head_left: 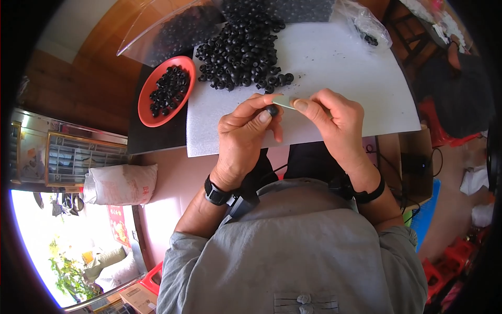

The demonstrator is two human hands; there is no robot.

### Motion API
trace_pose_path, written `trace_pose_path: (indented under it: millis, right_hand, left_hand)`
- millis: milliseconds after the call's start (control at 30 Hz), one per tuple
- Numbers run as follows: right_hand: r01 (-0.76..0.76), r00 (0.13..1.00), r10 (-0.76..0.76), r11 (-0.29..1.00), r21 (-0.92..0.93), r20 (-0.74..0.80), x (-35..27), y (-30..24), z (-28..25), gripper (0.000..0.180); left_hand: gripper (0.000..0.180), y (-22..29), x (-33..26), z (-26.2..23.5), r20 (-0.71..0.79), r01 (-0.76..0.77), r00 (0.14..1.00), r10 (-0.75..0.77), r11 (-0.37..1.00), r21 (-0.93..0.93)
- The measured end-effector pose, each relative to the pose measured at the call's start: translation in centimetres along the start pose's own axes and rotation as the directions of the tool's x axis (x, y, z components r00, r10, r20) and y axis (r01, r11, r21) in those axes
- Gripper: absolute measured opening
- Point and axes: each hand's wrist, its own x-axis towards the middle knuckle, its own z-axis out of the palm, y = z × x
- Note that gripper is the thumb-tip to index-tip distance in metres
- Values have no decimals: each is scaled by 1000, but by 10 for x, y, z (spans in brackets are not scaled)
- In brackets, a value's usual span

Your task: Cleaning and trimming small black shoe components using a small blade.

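Note:
Between the thumb and fingers of my left hand [239, 131] is a small black round part [272, 110], with the hand closed on it. My right hand [337, 120] pinches a thin, pale green flat strip [283, 101]; its far end lies right at the black part and my left fingertips. Both hands are above the near part of a white foam sheet [340, 73]. Beyond them spreads a large pile of similar black parts [238, 55]. Left of the pile, a red bowl [148, 119] holds several smaller-looking black pieces.
A clear plastic bin [137, 37] lies tipped behind the pile, with more parts inside. At the back right is a clear plastic bag [377, 27]. A stuffed white sack [123, 184] is to the left, an open cardboard box [415, 157] to the right. Another person [455, 89] sits at far right.

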Motion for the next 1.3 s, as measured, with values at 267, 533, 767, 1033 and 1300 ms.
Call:
trace_pose_path:
  millis: [267, 533, 767, 1033, 1300]
  right_hand:
    - [161, 987, -162, 983, -86, -6, -3, 1, 4, 38]
    - [223, 973, -228, 964, -143, -22, -4, -1, -21, 37]
    - [125, 979, -163, 954, -273, -119, 7, 20, -45, 40]
    - [108, 983, -153, 930, -351, -104, 3, 29, -50, 27]
    - [194, 939, -290, 889, -415, -183, 4, 35, -44, 41]
  left_hand:
    - [28, 1, 2, 6, 7, -3, 1000, 2, 984, 177]
    - [30, 70, 14, -46, -199, -115, 919, 340, 715, 690]
    - [26, 114, 36, -126, 7, -21, 897, 441, 26, 999]
    - [19, 49, 65, 6, 413, -412, 891, 191, -46, 910]
    - [17, 16, 120, 11, 553, -561, 822, -134, -356, 747]
